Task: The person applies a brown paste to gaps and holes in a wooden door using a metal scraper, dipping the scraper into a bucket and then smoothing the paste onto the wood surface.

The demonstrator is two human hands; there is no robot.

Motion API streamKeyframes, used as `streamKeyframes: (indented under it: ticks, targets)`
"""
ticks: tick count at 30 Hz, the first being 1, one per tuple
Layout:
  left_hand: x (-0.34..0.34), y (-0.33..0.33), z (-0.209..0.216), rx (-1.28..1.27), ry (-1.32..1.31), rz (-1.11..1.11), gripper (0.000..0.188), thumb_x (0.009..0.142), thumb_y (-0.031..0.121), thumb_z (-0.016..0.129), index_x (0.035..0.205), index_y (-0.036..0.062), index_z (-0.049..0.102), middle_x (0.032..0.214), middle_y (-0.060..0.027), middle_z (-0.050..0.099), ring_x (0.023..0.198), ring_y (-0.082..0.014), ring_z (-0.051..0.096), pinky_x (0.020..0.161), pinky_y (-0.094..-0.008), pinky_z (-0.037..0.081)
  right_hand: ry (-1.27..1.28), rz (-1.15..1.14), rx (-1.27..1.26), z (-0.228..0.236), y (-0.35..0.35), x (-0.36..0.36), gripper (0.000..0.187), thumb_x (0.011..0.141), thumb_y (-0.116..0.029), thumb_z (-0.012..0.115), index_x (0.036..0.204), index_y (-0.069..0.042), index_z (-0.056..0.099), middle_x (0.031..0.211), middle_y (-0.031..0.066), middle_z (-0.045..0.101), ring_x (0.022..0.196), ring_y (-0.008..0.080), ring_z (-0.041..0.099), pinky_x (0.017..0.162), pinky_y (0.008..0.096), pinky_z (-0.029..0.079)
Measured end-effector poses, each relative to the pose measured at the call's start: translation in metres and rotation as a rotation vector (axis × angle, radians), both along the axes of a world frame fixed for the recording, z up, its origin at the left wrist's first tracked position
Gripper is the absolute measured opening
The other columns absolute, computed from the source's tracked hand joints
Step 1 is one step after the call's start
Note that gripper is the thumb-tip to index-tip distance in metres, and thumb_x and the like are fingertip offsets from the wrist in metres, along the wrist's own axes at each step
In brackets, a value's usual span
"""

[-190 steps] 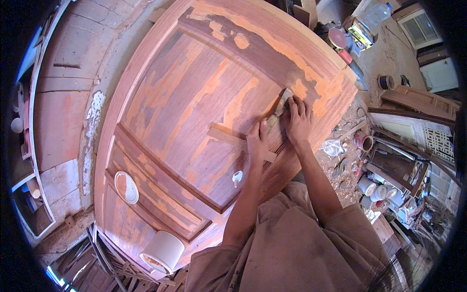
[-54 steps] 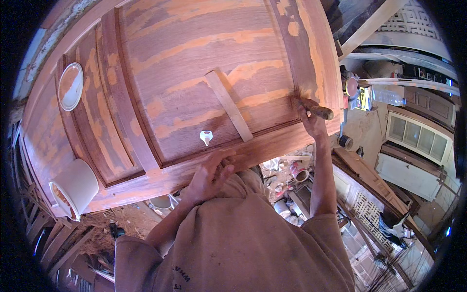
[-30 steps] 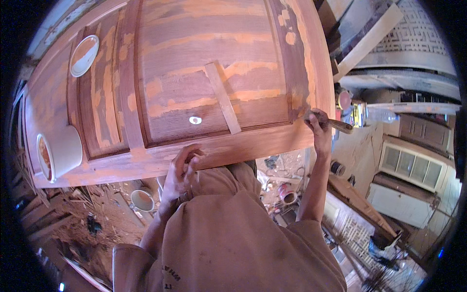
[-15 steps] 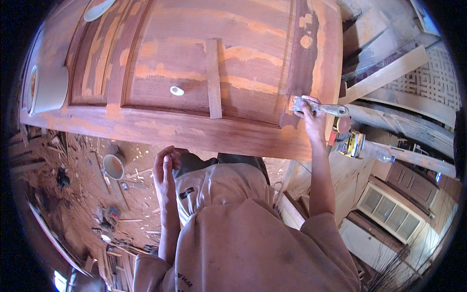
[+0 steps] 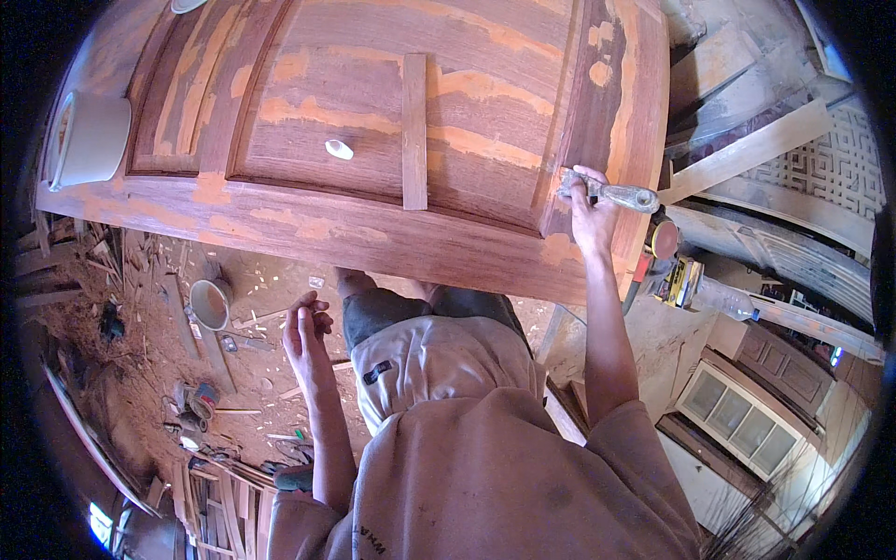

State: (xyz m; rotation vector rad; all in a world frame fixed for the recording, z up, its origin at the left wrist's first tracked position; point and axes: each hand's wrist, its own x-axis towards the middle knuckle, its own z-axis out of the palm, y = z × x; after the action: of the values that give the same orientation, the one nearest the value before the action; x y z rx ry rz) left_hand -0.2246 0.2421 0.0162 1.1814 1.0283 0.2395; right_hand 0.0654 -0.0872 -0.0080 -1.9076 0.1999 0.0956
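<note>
My right hand (image 5: 594, 219) is closed around a putty knife (image 5: 632, 198) with a worn handle. Its blade lies at the right part of a reddish-brown wooden door (image 5: 467, 257), by the inner panel's edge; whether it touches the wood is hard to tell. Streaks of orange filler (image 5: 485, 145) cover much of the door's surface. My left hand (image 5: 306, 331) hangs below the door's near edge, holding nothing, its fingers loosely bent and apart.
On the door lie a thin wooden strip (image 5: 414, 140), a small white oval piece (image 5: 339, 149) and a white bucket (image 5: 105, 140) at left. Another bucket (image 5: 210, 304) stands on the shaving-strewn floor. Boards (image 5: 747, 154), a sanding disc (image 5: 665, 239) and a plastic bottle (image 5: 726, 299) are at right.
My left hand has drawn back from the door's near edge, down and leftward. My right hand keeps the putty knife near the same spot on the door. The whole view has shifted slightly.
</note>
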Motion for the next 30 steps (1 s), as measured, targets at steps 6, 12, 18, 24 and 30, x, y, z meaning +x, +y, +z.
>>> streamKeyframes:
  ticks: [6,12,18,24,30]
  targets:
    - [-0.003,0.01,-0.01,-0.022,-0.052,0.027,0.035,0.105,0.027,0.049,0.123,-0.0018,0.06,0.098,-0.0054,0.065,0.077,-0.009,0.057,0.068,-0.0223,0.044,-0.015,0.023,-0.044,-0.005,0.004,0.001,0.017,0.095,-0.001,0.058,0.112,0.001,0.061,0.093,0.0088,0.066,0.08,0.0139,0.067,0.072,0.0304,0.062]
    - [0.001,0.017,-0.013,-0.04,-0.03,0.033,0.034,0.104,0.026,0.05,0.122,-0.0009,0.061,0.095,-0.0047,0.065,0.077,-0.0079,0.054,0.072,-0.0236,0.043,-0.046,0.09,-0.247,-0.01,-0.001,-0.001,0.018,0.095,-0.003,0.059,0.112,0.001,0.062,0.091,0.008,0.067,0.077,0.0126,0.066,0.07,0.029,0.06]
    - [0.005,0.025,-0.01,-0.033,-0.049,0.026,0.033,0.105,0.025,0.049,0.122,-0.0009,0.061,0.095,-0.0047,0.065,0.076,-0.0078,0.055,0.072,-0.0238,0.044,-0.067,0.047,-0.148,-0.007,0.005,-0.003,0.018,0.095,-0.004,0.06,0.113,-0.001,0.063,0.093,0.0063,0.069,0.076,0.0108,0.065,0.068,0.0261,0.054]
    - [0.015,0.027,-0.004,-0.021,-0.018,0.029,0.034,0.105,0.026,0.049,0.122,-0.0011,0.06,0.096,-0.0046,0.065,0.077,-0.0086,0.055,0.071,-0.0235,0.044,-0.062,0.087,-0.248,-0.015,0.001,-0.001,0.017,0.096,-0.004,0.06,0.113,-0.001,0.062,0.094,0.0072,0.068,0.081,0.0123,0.066,0.073,0.0289,0.059]
    - [0.014,0.028,-0.006,-0.009,-0.025,0.022,0.034,0.105,0.026,0.049,0.122,-0.0009,0.06,0.096,-0.0046,0.065,0.078,-0.0084,0.056,0.071,-0.0231,0.044,-0.046,0.105,-0.427,-0.013,0.006,0.003,0.017,0.097,-0.006,0.059,0.113,0.0,0.062,0.09,0.0076,0.068,0.074,0.0122,0.067,0.067,0.0297,0.058]
